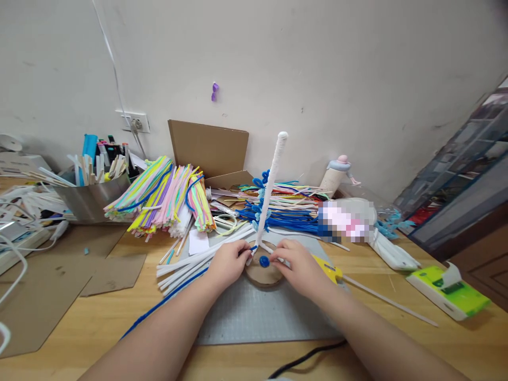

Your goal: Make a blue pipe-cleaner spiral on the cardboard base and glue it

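A white fuzzy wrapped post [272, 185] rises, tilted slightly right, from a round cardboard base [265, 278]. White legs spread at its foot, and blue flower-like pieces [262, 206] show behind it. My left hand [229, 263] is closed at the left of the foot, pinching a blue pipe cleaner [166, 299] whose long tail trails to the lower left. On the base lies a small blue round piece [264, 261]. My right hand [296, 264] is closed beside it, at the right-hand leg; what its fingertips hold is hidden.
A grey cutting mat [254, 323] lies underneath. White pipe cleaners [186, 270] are left, colourful bundles [162, 196] and blue ones [289, 219] behind. A yellow glue gun [327, 268] is right, near a green tissue pack [448, 291]. A black cable [305, 360] crosses the front.
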Motion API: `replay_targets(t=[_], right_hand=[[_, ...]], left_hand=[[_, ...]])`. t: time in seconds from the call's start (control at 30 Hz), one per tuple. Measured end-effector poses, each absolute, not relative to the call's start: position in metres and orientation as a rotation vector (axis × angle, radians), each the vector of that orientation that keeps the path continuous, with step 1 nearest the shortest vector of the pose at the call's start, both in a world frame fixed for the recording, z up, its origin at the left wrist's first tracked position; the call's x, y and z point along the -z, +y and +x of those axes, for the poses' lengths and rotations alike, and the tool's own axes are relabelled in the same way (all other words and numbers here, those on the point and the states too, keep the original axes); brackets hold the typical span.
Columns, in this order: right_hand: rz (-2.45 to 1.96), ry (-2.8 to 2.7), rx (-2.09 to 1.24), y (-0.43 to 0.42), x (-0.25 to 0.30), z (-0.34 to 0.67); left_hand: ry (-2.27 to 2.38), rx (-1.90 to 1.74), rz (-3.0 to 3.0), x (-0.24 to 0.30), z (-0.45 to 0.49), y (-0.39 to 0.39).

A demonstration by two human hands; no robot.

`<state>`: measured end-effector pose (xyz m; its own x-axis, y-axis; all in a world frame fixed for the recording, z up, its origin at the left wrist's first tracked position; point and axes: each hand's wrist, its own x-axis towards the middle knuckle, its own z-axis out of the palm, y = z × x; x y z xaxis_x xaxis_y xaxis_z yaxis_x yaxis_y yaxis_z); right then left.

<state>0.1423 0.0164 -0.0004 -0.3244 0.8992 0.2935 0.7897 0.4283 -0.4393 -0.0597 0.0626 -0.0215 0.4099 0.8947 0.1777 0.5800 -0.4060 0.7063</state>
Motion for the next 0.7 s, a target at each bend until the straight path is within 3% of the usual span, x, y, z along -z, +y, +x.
replay_targets(t=[0.5,0.7], right_hand=[[-1.638,-2.288,-0.183,0.041,0.016,0.121],[-1.615,-2.172,-0.368,0.041,0.015,0.123]], left_hand=[[1.233,-0.788,2.091,0.028,-0.06,0.066],[1.257,-0.777,2.08,0.026,-0.06,0.065]])
